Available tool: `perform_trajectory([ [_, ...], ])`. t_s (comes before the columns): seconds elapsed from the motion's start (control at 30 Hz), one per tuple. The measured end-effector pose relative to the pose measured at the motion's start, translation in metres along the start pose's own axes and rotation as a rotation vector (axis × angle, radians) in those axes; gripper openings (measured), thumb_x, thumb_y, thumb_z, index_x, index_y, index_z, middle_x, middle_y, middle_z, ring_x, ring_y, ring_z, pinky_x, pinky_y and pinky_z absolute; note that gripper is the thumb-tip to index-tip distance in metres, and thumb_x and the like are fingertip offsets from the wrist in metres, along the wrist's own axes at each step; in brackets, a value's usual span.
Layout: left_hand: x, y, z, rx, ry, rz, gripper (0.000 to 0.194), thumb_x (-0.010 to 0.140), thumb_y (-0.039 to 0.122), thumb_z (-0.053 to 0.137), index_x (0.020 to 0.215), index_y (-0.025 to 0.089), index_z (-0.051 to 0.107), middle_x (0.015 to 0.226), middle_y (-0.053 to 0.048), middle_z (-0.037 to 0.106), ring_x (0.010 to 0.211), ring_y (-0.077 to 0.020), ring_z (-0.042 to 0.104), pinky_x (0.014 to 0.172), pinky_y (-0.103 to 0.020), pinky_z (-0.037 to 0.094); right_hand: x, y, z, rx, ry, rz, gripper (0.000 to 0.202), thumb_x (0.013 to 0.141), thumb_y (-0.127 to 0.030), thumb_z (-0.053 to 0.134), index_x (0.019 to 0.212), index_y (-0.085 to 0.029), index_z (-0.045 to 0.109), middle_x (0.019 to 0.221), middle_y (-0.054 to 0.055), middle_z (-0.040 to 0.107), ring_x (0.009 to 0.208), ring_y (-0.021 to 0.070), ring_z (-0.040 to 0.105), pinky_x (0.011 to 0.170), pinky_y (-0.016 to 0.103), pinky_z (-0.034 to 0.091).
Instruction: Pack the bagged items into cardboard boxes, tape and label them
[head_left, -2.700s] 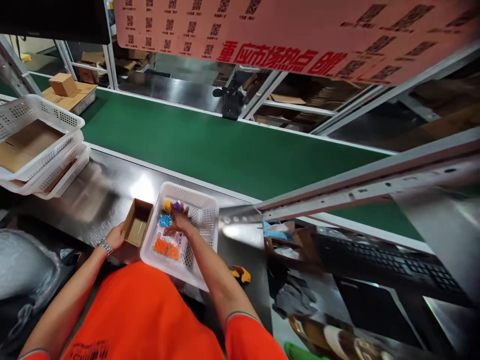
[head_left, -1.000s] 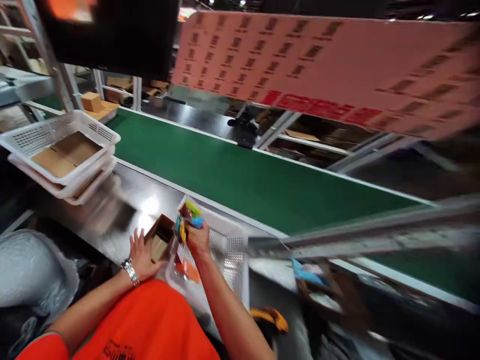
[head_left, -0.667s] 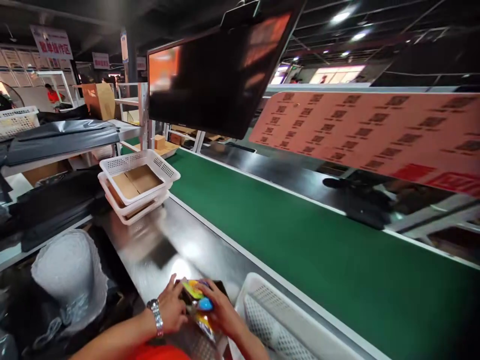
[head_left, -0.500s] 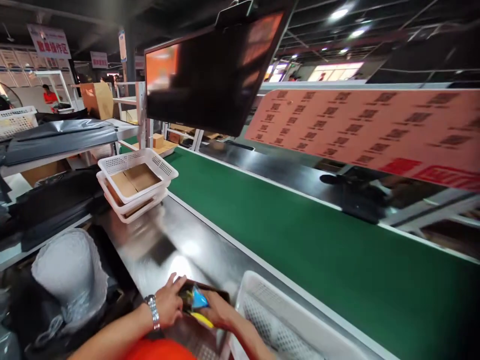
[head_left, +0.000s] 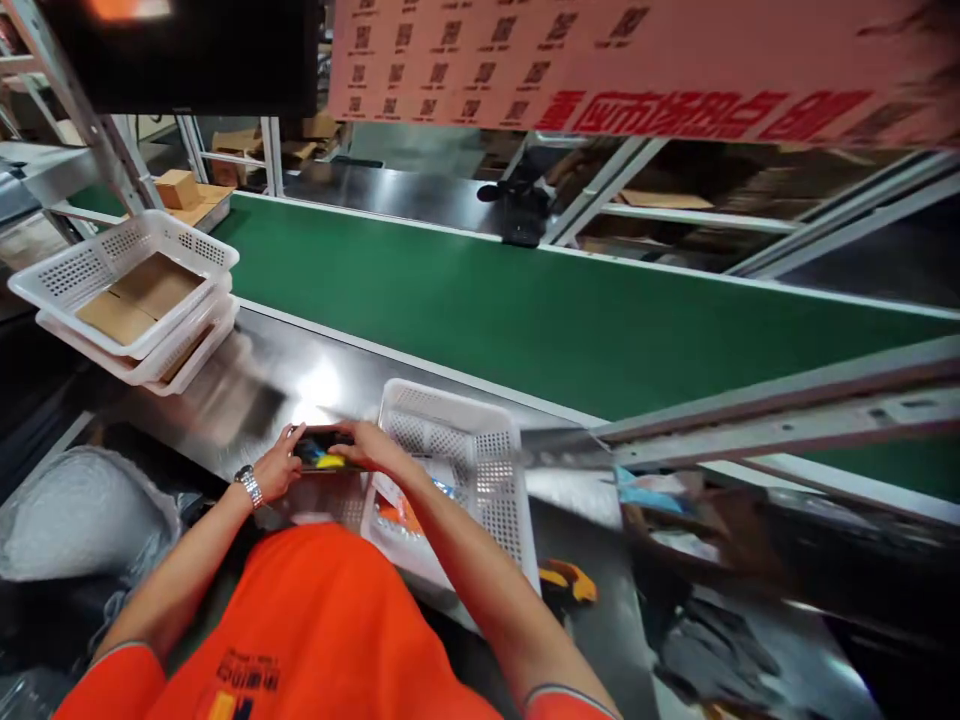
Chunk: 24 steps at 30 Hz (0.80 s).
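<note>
In front of my body is a small open cardboard box (head_left: 321, 470) with a dark inside. A yellow item (head_left: 328, 461) and a little blue piece lie in it, too small to name. My left hand (head_left: 276, 468), below a silver watch (head_left: 249, 486), grips the box's left end, thumb and fingers at the rim. My right hand (head_left: 371, 447) closes on the right end, its fingers bent over the edge toward the contents. Just right of the box stands a white perforated basket (head_left: 499, 490), with an orange item in clear plastic (head_left: 399, 513) inside, partly behind my right forearm.
Stacked white baskets (head_left: 124, 340) with flat cardboard (head_left: 161, 285) stand on the metal table (head_left: 262, 365) at left. A green conveyor belt (head_left: 450, 290) runs behind. A yellow-and-black tool (head_left: 574, 580) lies right of the basket. A metal beam (head_left: 787, 400) crosses at right.
My view has swung right and down, bringing in the whole right-hand basket and my orange shirt. The right hand has shifted from inside the box toward its right end. Both hands stay on the box.
</note>
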<state>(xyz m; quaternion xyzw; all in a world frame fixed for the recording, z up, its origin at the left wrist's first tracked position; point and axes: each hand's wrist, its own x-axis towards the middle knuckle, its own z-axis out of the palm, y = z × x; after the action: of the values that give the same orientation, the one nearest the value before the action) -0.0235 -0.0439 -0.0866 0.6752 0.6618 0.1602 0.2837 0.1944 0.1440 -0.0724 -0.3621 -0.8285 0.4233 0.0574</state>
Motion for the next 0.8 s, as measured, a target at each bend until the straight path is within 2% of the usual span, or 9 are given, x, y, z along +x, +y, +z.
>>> perform_trajectory([
  [0.1, 0.001, -0.006, -0.013, 0.025, -0.022, 0.003, 0.017, 0.093, 0.008, 0.070, 0.083, 0.017, 0.079, 0.189, -0.013, 0.036, 0.179, -0.0404, 0.024, 0.139, -0.065, 0.040, -0.033, 0.044, -0.031, 0.197, 0.210, 0.005, 0.042, 0.096, -0.040, 0.077, 0.133, -0.025, 0.085, 0.125, 0.008, 0.089, 0.115, 0.0298, 0.082, 0.108, 0.043, 0.063],
  [0.17, 0.004, -0.011, -0.021, 0.028, -0.016, -0.016, 0.017, 0.092, 0.009, 0.070, 0.080, 0.019, 0.077, 0.188, -0.011, 0.040, 0.179, -0.0392, 0.022, 0.140, -0.064, 0.039, -0.063, 0.083, -0.046, 0.132, 0.306, 0.173, 0.045, 0.095, -0.036, 0.077, 0.137, -0.022, 0.083, 0.132, 0.012, 0.086, 0.122, 0.0324, 0.080, 0.114, 0.049, 0.061],
  [0.23, 0.009, -0.016, -0.027, 0.021, 0.002, -0.044, 0.016, 0.089, 0.010, 0.071, 0.078, 0.021, 0.076, 0.185, -0.009, 0.044, 0.179, -0.0396, 0.022, 0.140, -0.065, 0.038, -0.094, 0.116, -0.050, 0.014, 0.294, 0.358, 0.059, 0.086, -0.032, 0.085, 0.143, -0.016, 0.080, 0.140, 0.019, 0.082, 0.130, 0.0378, 0.077, 0.119, 0.053, 0.057],
  [0.33, 0.016, -0.018, -0.030, 0.010, 0.025, -0.068, 0.012, 0.088, 0.012, 0.074, 0.080, 0.021, 0.077, 0.184, -0.011, 0.046, 0.177, -0.0439, 0.026, 0.139, -0.066, 0.039, -0.123, 0.143, -0.029, -0.054, 0.244, 0.523, 0.101, 0.061, -0.027, 0.103, 0.155, -0.010, 0.070, 0.160, 0.030, 0.067, 0.150, 0.0508, 0.064, 0.125, 0.059, 0.050],
  [0.4, 0.018, -0.013, -0.028, 0.022, 0.038, -0.038, 0.005, 0.089, 0.016, 0.077, 0.091, 0.020, 0.080, 0.185, -0.015, 0.042, 0.177, -0.0469, 0.025, 0.140, -0.067, 0.037, -0.129, 0.149, -0.005, -0.088, 0.198, 0.596, 0.132, 0.046, -0.024, 0.110, 0.167, -0.011, 0.059, 0.176, 0.035, 0.048, 0.165, 0.0567, 0.045, 0.131, 0.062, 0.043],
  [0.47, 0.019, -0.003, -0.025, 0.043, 0.067, 0.016, 0.020, 0.089, 0.025, 0.083, 0.108, 0.019, 0.082, 0.187, -0.018, 0.037, 0.177, -0.0497, 0.021, 0.142, -0.070, 0.031, -0.127, 0.149, 0.018, -0.173, 0.110, 0.657, 0.146, 0.047, -0.028, 0.112, 0.177, -0.015, 0.046, 0.187, 0.036, 0.026, 0.173, 0.0594, 0.025, 0.132, 0.067, 0.038],
  [0.57, 0.021, 0.024, -0.016, 0.051, 0.100, 0.107, 0.045, 0.093, 0.040, 0.084, 0.132, 0.019, 0.078, 0.186, -0.021, 0.037, 0.177, -0.0498, 0.020, 0.142, -0.073, 0.026, -0.125, 0.146, 0.038, -0.330, 0.011, 0.644, 0.128, 0.070, -0.037, 0.107, 0.179, -0.020, 0.044, 0.191, 0.032, 0.014, 0.176, 0.0571, 0.016, 0.133, 0.067, 0.037],
  [0.67, 0.035, 0.058, 0.005, 0.032, 0.031, 0.251, 0.054, 0.098, 0.038, 0.079, 0.148, 0.020, 0.071, 0.183, -0.021, 0.042, 0.177, -0.0461, 0.023, 0.143, -0.072, 0.026, -0.130, 0.142, 0.042, -0.373, 0.020, 0.571, 0.091, 0.087, -0.034, 0.096, 0.169, -0.023, 0.059, 0.188, 0.026, 0.031, 0.174, 0.0474, 0.028, 0.133, 0.054, 0.039],
  [0.8, 0.080, 0.104, 0.046, 0.110, -0.168, 0.398, 0.071, 0.087, 0.026, 0.085, 0.155, 0.018, 0.067, 0.182, -0.022, 0.045, 0.177, -0.0455, 0.024, 0.144, -0.071, 0.019, -0.134, 0.137, 0.041, -0.401, 0.038, 0.547, 0.061, 0.094, -0.029, 0.087, 0.153, -0.025, 0.074, 0.171, 0.020, 0.056, 0.158, 0.0402, 0.050, 0.123, 0.043, 0.048],
])
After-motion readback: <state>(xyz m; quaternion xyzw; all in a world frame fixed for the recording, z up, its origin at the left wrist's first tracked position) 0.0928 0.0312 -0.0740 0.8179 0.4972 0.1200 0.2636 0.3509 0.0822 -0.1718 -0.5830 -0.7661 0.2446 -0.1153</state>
